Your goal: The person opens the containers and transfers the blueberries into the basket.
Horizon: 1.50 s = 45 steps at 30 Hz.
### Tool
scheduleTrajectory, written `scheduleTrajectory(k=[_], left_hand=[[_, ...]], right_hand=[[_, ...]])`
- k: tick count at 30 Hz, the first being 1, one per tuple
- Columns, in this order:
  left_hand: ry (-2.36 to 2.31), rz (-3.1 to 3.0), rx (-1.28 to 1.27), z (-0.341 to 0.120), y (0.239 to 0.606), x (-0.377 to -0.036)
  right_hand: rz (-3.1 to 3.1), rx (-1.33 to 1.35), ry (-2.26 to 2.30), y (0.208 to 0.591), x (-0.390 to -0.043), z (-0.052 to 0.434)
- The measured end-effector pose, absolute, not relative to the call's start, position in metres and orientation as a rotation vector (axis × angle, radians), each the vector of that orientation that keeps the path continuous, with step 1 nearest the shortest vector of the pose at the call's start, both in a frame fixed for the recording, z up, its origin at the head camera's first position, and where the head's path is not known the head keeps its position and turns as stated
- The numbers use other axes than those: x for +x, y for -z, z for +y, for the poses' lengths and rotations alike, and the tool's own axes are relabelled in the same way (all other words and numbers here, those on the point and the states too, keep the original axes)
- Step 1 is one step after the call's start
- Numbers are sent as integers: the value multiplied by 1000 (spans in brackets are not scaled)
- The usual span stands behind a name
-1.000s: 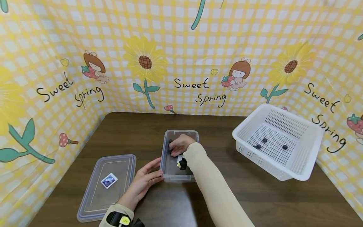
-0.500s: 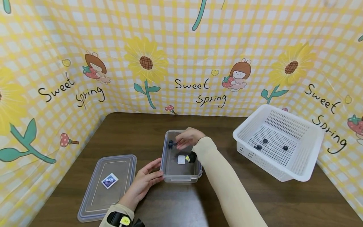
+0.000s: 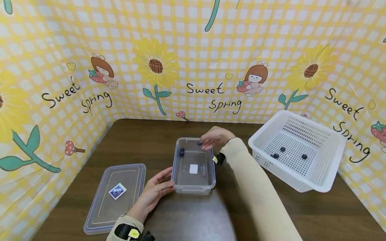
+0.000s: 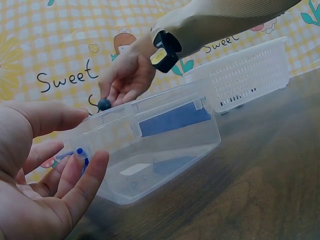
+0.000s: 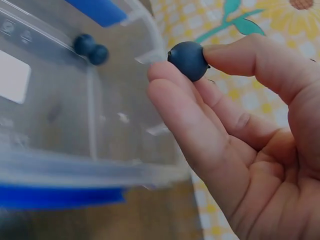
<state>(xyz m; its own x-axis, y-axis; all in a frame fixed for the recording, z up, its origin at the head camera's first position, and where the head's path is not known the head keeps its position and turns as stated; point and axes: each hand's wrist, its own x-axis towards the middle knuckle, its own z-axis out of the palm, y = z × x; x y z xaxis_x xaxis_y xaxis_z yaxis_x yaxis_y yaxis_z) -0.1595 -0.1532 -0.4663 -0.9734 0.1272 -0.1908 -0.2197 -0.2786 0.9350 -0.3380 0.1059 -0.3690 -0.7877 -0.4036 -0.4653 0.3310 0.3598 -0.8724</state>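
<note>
My right hand [image 3: 215,138] pinches a blueberry [image 5: 188,61] between thumb and fingertips, over the far right corner of a clear plastic box [image 3: 193,189]. Inside that box, two more blueberries [image 3: 182,152] lie together by the left wall, and a white label [image 3: 193,169] shows on its floor. My left hand [image 3: 155,190] is at the box's near left side, fingers loosely bent and fingertips right at the wall. In the left wrist view its thumb [image 4: 55,117] is near the rim and the other fingers [image 4: 82,185] are lower.
A clear lid [image 3: 99,204] with a blue-edged diamond sticker lies on the dark wooden table [image 3: 144,134] at left. At right stands a white perforated basket [image 3: 271,165] with several blueberries [image 3: 304,156] inside. A yellow checked cloth [image 3: 199,60] hangs behind and at both sides.
My right hand has lifted from inside the box and moved right and away, up to its far right corner, carrying a blueberry. The left hand stays at the box's side.
</note>
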Motion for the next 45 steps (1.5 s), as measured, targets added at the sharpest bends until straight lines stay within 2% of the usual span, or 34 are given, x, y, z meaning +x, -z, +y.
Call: scheduleTrajectory(k=[17,34,45], left_hand=[[-2364,1730,-92,-155,469,-159],[-2367,1705,-4,-158,470,-157],[-2365,1714,55,-158,472,-158]], right_hand=[[1952,-18,1559,326,-347,188],[1863,166,1751,315,-326,295],[1784,308,1795,331,-311,350]])
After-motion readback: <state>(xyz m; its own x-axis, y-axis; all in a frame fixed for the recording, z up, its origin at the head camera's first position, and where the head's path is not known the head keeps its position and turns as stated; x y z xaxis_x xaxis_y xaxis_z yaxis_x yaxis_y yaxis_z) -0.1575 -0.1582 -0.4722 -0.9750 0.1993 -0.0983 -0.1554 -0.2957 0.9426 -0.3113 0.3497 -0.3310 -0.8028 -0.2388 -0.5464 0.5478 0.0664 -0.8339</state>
